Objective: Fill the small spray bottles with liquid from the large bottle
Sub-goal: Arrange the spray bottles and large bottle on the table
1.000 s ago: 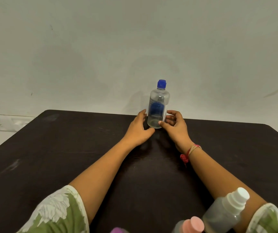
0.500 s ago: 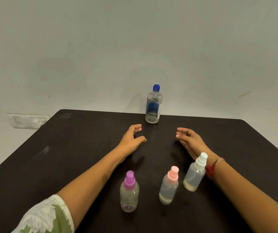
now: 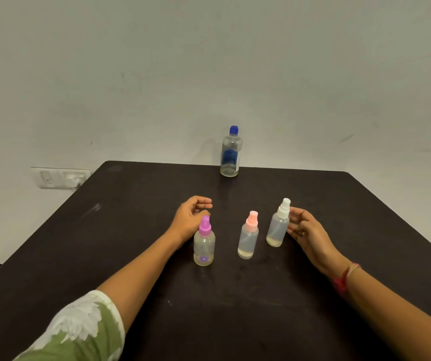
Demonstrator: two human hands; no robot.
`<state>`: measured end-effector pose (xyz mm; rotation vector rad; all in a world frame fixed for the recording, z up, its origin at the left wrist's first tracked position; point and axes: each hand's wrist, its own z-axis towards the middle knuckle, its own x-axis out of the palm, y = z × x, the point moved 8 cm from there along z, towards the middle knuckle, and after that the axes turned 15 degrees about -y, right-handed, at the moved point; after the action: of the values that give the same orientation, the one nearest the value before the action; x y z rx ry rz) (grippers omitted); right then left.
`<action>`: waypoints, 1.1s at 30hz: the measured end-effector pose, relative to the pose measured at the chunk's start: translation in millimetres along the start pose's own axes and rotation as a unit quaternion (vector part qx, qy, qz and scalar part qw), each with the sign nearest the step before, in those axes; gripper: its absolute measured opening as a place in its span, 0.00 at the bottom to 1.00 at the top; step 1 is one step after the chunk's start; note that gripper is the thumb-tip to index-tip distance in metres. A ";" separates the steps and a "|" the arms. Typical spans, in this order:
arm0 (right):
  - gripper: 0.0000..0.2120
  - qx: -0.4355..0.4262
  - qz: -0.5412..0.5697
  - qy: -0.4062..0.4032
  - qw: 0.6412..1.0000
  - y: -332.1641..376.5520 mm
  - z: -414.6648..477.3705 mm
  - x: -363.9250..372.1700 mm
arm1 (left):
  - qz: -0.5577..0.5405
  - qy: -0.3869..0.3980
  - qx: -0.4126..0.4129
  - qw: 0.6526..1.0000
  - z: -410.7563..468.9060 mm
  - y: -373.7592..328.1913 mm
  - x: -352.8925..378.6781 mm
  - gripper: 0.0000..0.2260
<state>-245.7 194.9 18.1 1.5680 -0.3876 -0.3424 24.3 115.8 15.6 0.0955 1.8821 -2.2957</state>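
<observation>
Beside the right fingers [image 3: 300, 214], white-capped spray bottle [image 3: 276, 230], upright

table [image 3: 131, 256]: near edge and near corners cut off by frame | large bottle [image 3: 230, 157]: label blurred, unreadable | left hand [image 3: 188, 220]: partly hidden behind purple-capped spray bottle [image 3: 204, 246] | right hand [image 3: 305, 230]: contact with white-capped spray bottle [image 3: 278, 227] cannot be told | left sleeve [image 3: 79, 329]: cut off at bottom

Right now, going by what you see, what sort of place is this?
Probably a plain indoor room, perhaps at home: a dark table stands by a bare pale wall, with a switch and socket plate low on that wall.
</observation>
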 end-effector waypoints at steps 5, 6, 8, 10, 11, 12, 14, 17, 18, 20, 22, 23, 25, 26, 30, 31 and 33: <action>0.19 -0.071 -0.073 0.044 0.994 -5.2 -21.4 1.8 | 0.039 0.010 0.023 0.999 -1.4 0.2 3.5 0.12; 0.21 -0.080 -0.088 0.045 0.992 -5.4 -24.0 2.5 | 0.045 0.010 0.026 0.999 -1.7 0.3 3.5 0.12; 0.24 -0.086 -0.114 0.033 0.989 -5.7 -26.4 5.2 | 0.068 0.012 0.036 0.997 -1.1 -0.4 4.7 0.12; 0.23 -0.091 -0.132 0.009 0.987 -5.7 -25.5 7.9 | 0.092 0.020 0.051 0.994 -1.1 -1.4 7.6 0.12; 0.21 -0.092 -0.134 -0.006 0.987 -5.6 -24.0 8.5 | 0.098 0.023 0.056 0.993 -1.2 -1.4 8.8 0.11; 0.20 -0.093 -0.131 -0.020 0.987 -6.1 -22.1 8.3 | 0.102 0.025 0.058 0.993 -1.2 -1.2 9.4 0.11; 0.19 -0.096 -0.122 -0.038 0.987 -7.6 -19.3 8.5 | 0.100 0.023 0.058 0.993 -0.4 -0.3 8.6 0.09; 0.20 -0.109 -0.115 -0.044 0.986 -7.3 -18.2 9.5 | 0.095 0.016 0.054 0.994 1.9 1.1 7.7 0.08; 0.20 -0.112 -0.107 -0.041 0.987 -7.6 -17.3 10.5 | 0.095 0.016 0.054 0.994 2.2 1.9 8.3 0.08; 0.20 -0.114 -0.088 -0.036 0.989 -8.1 -15.3 12.7 | 0.087 0.017 0.050 0.995 1.9 2.7 9.1 0.08; 0.19 -0.114 -0.068 -0.033 0.991 -8.1 -10.9 18.2 | 0.065 0.010 0.043 0.997 3.3 3.1 9.1 0.08; 0.18 -0.114 -0.061 -0.028 0.991 -7.6 -7.8 23.7 | 0.056 0.006 0.040 0.998 4.3 2.6 9.1 0.08; 0.17 -0.112 -0.054 -0.013 0.992 -6.3 -0.4 38.5 | 0.050 0.003 0.038 0.998 5.1 1.7 10.6 0.09; 0.17 -0.110 -0.056 -0.004 0.992 -5.6 4.6 47.8 | 0.051 0.005 0.040 0.998 5.7 2.0 11.7 0.10; 0.18 -0.104 -0.061 0.025 0.992 -4.8 25.7 81.0 | 0.062 0.027 0.051 0.996 8.6 4.7 17.8 0.12; 0.19 -0.103 -0.059 0.030 0.992 -4.2 30.7 87.5 | 0.064 0.032 0.051 0.996 11.7 5.3 19.7 0.12; 0.20 -0.108 -0.070 0.038 0.991 -4.5 42.0 98.9 | 0.067 0.039 0.044 0.996 19.5 5.8 25.2 0.12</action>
<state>-175.8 113.2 14.3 1.3932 -0.1737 -0.4181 1.6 93.3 9.9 0.3172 1.7513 -2.3134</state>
